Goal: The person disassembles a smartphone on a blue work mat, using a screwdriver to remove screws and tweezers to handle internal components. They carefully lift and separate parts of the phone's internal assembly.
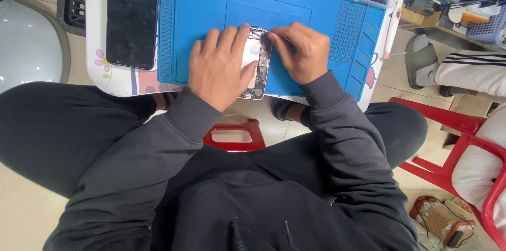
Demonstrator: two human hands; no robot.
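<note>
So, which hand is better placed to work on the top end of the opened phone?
The right hand: its fingertips pinch at the top edge of the opened phone. The left hand lies flat over the phone, steadying it on the blue mat.

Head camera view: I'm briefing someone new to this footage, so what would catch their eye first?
The two hands meet at mid-frame over an opened phone with its insides bared: the left hand lies flat on it, and the right hand pinches at its upper edge. It lies on a bright blue work mat. Left of the mat a dark phone screen lies flat on the white table, and a red stool shows below.
</note>
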